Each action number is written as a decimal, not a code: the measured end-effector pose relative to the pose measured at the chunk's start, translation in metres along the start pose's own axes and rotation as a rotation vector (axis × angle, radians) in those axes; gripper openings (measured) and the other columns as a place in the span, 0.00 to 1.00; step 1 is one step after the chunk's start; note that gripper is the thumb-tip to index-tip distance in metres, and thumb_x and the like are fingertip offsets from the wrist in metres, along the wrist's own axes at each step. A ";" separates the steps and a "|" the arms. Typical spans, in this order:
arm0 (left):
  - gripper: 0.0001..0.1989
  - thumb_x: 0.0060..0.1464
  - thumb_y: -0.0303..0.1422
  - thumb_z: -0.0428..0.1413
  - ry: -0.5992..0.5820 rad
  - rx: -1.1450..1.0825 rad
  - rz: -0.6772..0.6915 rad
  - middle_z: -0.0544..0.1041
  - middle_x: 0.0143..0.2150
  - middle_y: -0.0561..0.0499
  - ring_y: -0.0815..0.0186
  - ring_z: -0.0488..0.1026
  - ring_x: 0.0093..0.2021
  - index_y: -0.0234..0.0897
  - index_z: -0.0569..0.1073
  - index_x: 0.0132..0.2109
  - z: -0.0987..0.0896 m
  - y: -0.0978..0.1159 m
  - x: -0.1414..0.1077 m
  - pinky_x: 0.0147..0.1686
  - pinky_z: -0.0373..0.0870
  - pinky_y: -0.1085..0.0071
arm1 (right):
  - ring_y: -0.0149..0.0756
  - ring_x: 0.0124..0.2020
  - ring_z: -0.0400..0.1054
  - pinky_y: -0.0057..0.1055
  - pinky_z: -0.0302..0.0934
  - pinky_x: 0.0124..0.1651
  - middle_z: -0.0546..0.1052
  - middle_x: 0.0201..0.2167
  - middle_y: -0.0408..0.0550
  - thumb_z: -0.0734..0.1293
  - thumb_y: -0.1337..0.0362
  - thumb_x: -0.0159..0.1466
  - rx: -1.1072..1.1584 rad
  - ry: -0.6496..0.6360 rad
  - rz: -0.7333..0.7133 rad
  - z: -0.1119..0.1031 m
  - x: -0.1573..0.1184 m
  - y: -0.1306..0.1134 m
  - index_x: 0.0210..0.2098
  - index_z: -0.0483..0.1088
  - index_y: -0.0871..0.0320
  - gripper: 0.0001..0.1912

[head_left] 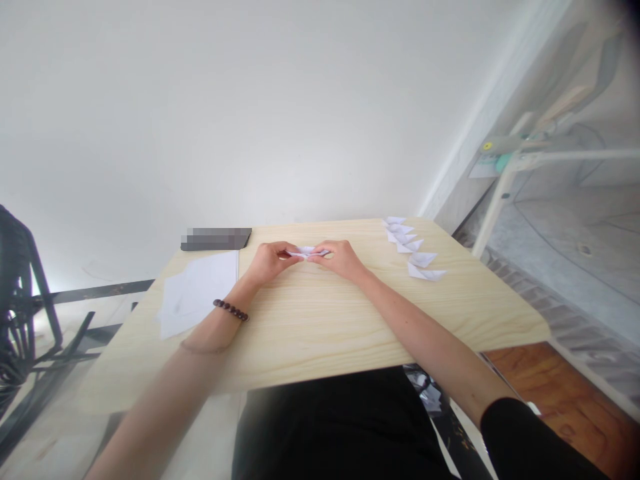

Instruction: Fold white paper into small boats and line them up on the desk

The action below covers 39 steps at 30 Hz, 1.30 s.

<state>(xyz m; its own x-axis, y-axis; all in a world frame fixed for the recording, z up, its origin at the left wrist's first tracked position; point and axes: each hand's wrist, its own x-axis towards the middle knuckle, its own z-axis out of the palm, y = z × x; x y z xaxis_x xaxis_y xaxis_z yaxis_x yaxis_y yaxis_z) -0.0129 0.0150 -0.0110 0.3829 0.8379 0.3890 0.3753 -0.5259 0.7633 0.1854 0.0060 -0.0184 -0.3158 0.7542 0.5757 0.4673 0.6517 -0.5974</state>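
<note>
Between my two hands is a small piece of folded white paper [306, 251], held just above the middle of the table. My left hand [273, 261] pinches its left end between thumb and fingers. At the right end, my right hand [340, 258] grips it the same way. Fingers cover both ends, so the full shape of the fold is hidden. Off to the right, several folded paper boats [410, 245] stand in a slanting row, apart from my hands. A dark beaded bracelet [230, 309] circles my left wrist.
Loose white paper sheets [200, 287] lie overlapping on the table's left side, beneath my left forearm's far side. Behind them is a dark flat object [216, 240], partly pixelated. The pale wooden table [320, 320] meets a white wall. A black chair [25, 300] stands left.
</note>
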 end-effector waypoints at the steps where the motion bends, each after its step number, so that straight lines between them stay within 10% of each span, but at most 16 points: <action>1: 0.17 0.42 0.43 0.57 0.000 0.001 -0.009 0.76 0.32 0.45 0.63 0.73 0.32 0.31 0.73 0.33 0.000 -0.001 0.000 0.34 0.69 0.69 | 0.32 0.29 0.69 0.26 0.61 0.33 0.76 0.28 0.47 0.66 0.55 0.51 0.012 0.005 0.025 0.000 0.000 0.000 0.28 0.73 0.59 0.13; 22: 0.19 0.37 0.44 0.58 -0.112 -0.040 -0.223 0.73 0.22 0.52 0.71 0.65 0.21 0.31 0.74 0.30 -0.002 -0.004 0.002 0.19 0.55 0.77 | 0.25 0.17 0.62 0.21 0.51 0.20 0.72 0.17 0.43 0.66 0.51 0.48 0.158 -0.090 0.284 0.005 -0.002 0.004 0.28 0.73 0.62 0.19; 39: 0.16 0.41 0.43 0.57 -0.317 -0.215 -0.339 0.76 0.30 0.48 0.67 0.71 0.31 0.33 0.74 0.29 -0.010 0.004 0.005 0.34 0.65 0.72 | 0.29 0.25 0.70 0.25 0.67 0.28 0.76 0.25 0.52 0.69 0.55 0.47 0.549 -0.284 0.524 0.000 0.003 0.004 0.28 0.70 0.65 0.18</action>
<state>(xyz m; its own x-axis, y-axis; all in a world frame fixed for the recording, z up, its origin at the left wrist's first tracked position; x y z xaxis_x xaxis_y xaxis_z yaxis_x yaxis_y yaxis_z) -0.0179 0.0189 -0.0009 0.5197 0.8529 -0.0495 0.3534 -0.1618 0.9214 0.1870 0.0108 -0.0194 -0.4002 0.9161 0.0252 0.1637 0.0985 -0.9816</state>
